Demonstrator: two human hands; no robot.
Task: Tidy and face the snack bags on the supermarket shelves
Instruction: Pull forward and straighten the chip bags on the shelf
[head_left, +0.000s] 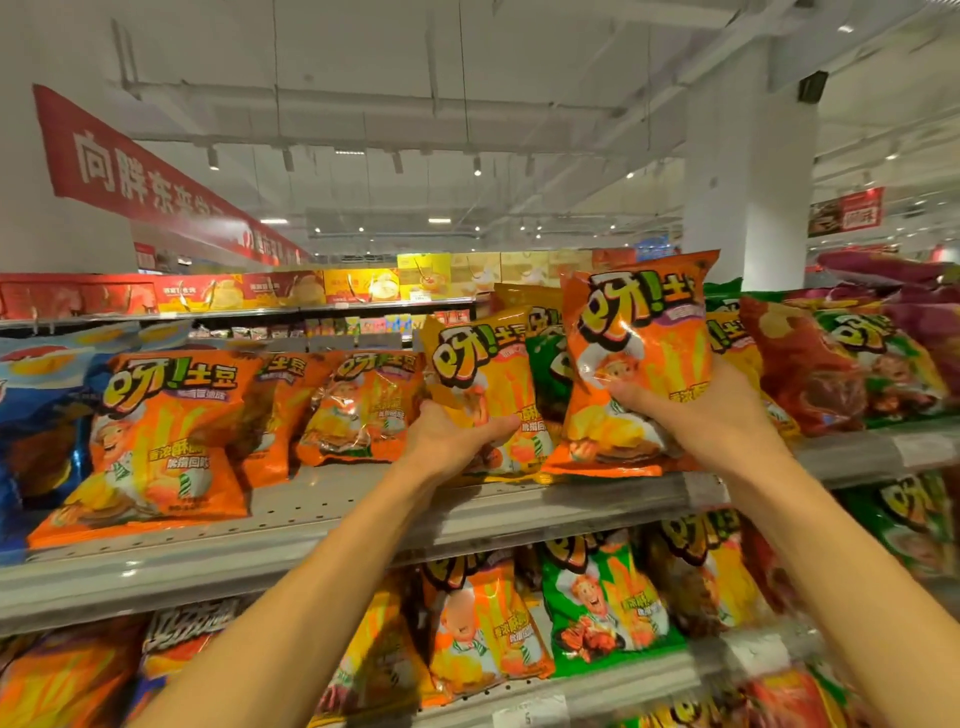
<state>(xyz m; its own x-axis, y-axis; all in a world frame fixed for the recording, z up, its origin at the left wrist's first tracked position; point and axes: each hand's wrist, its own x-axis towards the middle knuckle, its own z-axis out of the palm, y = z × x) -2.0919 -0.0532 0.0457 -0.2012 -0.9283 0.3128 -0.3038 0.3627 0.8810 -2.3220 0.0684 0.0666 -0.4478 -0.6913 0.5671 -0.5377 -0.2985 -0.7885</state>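
On the upper shelf (467, 512), right hand (691, 415) grips an orange 呀!土豆 bag (639, 332); left hand (447, 441) curls around a glossy yellow 呀!土豆 bag (483, 374).

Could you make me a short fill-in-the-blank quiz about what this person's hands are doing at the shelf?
1. The right hand holds an ____ snack bag.
2. The left hand grips a ____ snack bag.
3. Both bags are at the ____ of the two shelves in reach.
4. On the shelf below, a ____ bag stands between orange ones.

Missing words: orange; yellow; upper; green
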